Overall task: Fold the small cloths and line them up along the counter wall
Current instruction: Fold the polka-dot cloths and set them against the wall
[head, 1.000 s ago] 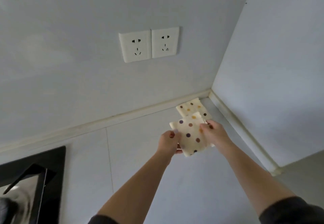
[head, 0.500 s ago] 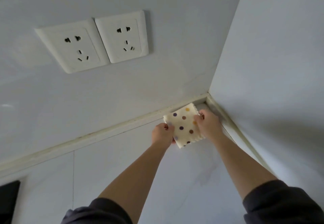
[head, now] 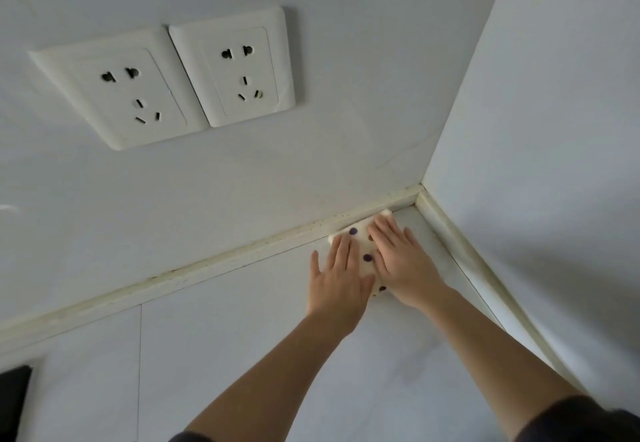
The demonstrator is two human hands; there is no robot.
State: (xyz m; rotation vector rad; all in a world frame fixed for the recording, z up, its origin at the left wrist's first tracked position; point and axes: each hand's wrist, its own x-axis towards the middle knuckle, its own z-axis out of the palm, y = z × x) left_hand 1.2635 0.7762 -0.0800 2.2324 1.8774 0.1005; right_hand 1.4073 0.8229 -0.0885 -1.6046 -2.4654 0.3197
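A folded cream cloth with coloured dots (head: 362,246) lies flat on the white counter, against the strip at the foot of the back wall, close to the corner. My left hand (head: 337,277) presses on its left part with straight, spread fingers. My right hand (head: 403,259) lies flat over its right part, fingers pointing at the wall. Both hands cover most of the cloth. The other dotted cloth seen earlier in the corner is hidden; I cannot tell if it lies beneath.
Two white wall sockets (head: 166,81) sit on the back wall above the counter. The side wall (head: 554,164) closes the corner on the right, with a raised strip (head: 464,254) along its foot. A black hob edge (head: 12,400) shows at the lower left.
The hands carried the folded cloth toward the corner, set it down against the back wall, let go of their grip and now press it flat. The camera has moved closer.
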